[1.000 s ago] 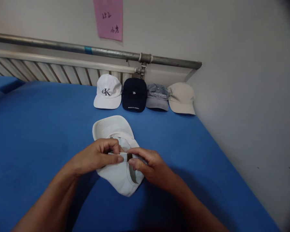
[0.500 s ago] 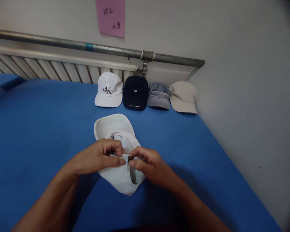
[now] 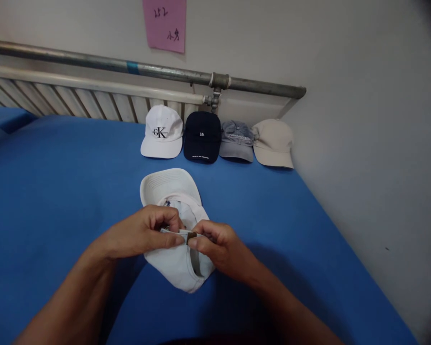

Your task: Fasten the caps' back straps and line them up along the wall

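Note:
A pale baseball cap lies upside down on the blue sheet, its brim pointing away from me and its inside partly showing. My left hand pinches the cap's back strap between thumb and fingers. Close beside it, my right hand grips the same strap at a small brown buckle or tab. Both hands are closed, thumbs toward me, with the tips almost touching. The fingers hide part of the strap and of the cap's inner band.
Behind the cap stand a white cap, a black cap, a grey cap and a beige cap in a row. A radiator and a metal pipe run along the wall. A pink note hangs above.
My right fingertips and the brown piece have shifted slightly left, toward my left hand. The cap's back has tilted a little; both hands keep their hold.

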{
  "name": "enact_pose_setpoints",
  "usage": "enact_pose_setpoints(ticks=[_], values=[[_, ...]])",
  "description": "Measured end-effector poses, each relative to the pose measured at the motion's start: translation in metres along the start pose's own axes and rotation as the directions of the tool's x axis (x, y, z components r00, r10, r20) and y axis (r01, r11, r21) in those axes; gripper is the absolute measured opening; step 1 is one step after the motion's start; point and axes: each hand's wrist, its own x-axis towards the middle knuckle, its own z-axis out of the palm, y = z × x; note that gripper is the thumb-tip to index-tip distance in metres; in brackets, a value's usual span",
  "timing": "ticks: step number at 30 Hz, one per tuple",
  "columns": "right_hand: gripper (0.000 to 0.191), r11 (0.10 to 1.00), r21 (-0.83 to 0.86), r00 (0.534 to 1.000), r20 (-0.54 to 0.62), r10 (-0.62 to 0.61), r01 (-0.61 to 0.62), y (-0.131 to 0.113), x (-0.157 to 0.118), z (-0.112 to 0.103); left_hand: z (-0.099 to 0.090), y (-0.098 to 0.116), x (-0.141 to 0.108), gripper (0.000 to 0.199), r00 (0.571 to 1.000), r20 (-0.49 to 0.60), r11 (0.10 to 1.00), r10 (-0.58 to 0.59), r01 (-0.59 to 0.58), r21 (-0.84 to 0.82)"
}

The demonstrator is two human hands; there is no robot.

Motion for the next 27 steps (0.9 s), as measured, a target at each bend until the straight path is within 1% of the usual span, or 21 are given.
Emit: enact_pose_setpoints(ticks=[4, 7, 9, 11, 13, 15, 16, 17, 18, 20, 21, 23, 24, 25, 26, 27], values=[[0.022, 0.999, -0.038, 1.000, -0.013, -0.020, 0.020, 0.004, 0.001, 0.003, 0.000, 0.002, 0.000, 0.024, 1.000, -0.003, 1.000, 0.002, -0.002, 0.019], [0.022, 0.995, -0.099, 0.999, -0.048, -0.021, 0.016, 0.006, 0.004, 0.007, 0.001, 0.004, 0.000, 0.021, 1.000, -0.011, 0.997, 0.004, -0.004, 0.077], [0.023, 0.994, -0.109, 0.997, -0.076, -0.008, 0.000, 0.007, 0.006, 0.007, 0.001, 0.004, 0.000, 0.020, 0.999, -0.033, 0.994, 0.005, -0.002, 0.112], [0.022, 0.998, -0.057, 0.998, -0.067, 0.009, -0.012, 0.006, 0.006, 0.004, -0.001, 0.004, 0.000, 0.019, 0.999, -0.033, 0.996, 0.009, -0.006, 0.090], [0.021, 0.999, 0.033, 1.000, -0.012, 0.005, -0.005, 0.005, 0.005, -0.003, -0.003, 0.004, -0.002, 0.019, 1.000, 0.012, 1.000, 0.017, -0.017, -0.004], [0.018, 0.993, 0.113, 0.999, 0.023, -0.029, 0.026, 0.002, 0.002, -0.012, -0.006, 0.004, -0.004, 0.031, 0.997, 0.067, 0.997, 0.025, -0.020, -0.075], [0.016, 0.990, 0.130, 0.999, 0.018, -0.049, 0.046, 0.001, 0.000, -0.017, -0.006, 0.005, -0.005, 0.037, 0.996, 0.085, 0.998, 0.025, -0.019, -0.067], [0.015, 0.989, 0.131, 0.998, 0.004, -0.068, 0.067, 0.001, -0.001, -0.021, -0.007, 0.005, -0.006, 0.040, 0.995, 0.099, 0.999, 0.022, -0.020, -0.026], [0.014, 0.989, 0.117, 0.996, -0.014, -0.087, 0.088, 0.000, -0.003, -0.026, -0.006, 0.006, -0.006, 0.039, 0.994, 0.110, 0.999, 0.020, -0.025, 0.041], [0.012, 0.990, 0.072, 0.992, -0.040, -0.122, 0.125, 0.000, -0.004, -0.033, -0.005, 0.007, -0.006, 0.030, 0.993, 0.113, 0.984, 0.032, -0.051, 0.168], [0.012, 0.989, 0.047, 0.989, -0.049, -0.139, 0.141, 0.000, -0.005, -0.035, -0.003, 0.007, -0.005, 0.027, 0.992, 0.115, 0.977, 0.051, -0.073, 0.199], [0.012, 0.985, -0.028, 0.981, -0.083, -0.174, 0.172, 0.001, -0.005, -0.038, -0.001, 0.007, -0.004, 0.024, 0.991, 0.108, 0.975, 0.081, -0.101, 0.197], [0.011, 0.976, -0.092, 0.971, -0.120, -0.208, 0.198, 0.000, -0.006, -0.038, 0.000, 0.006, -0.003, 0.024, 0.991, 0.100, 0.979, 0.084, -0.101, 0.179], [0.008, 0.956, -0.177, 0.951, -0.164, -0.264, 0.234, -0.001, -0.006, -0.036, 0.001, 0.006, -0.003, 0.025, 0.993, 0.086, 0.982, 0.081, -0.094, 0.162], [0.005, 0.917, -0.282, 0.917, -0.203, -0.344, 0.282, -0.004, -0.007, -0.034, 0.002, 0.005, -0.003, 0.026, 0.995, 0.063, 0.984, 0.077, -0.086, 0.153], [0.010, 0.854, -0.396, 0.868, -0.220, -0.445, 0.338, -0.007, -0.008, -0.032, 0.002, 0.005, -0.003, 0.026, 0.996, 0.031, 0.985, 0.078, -0.082, 0.154]])
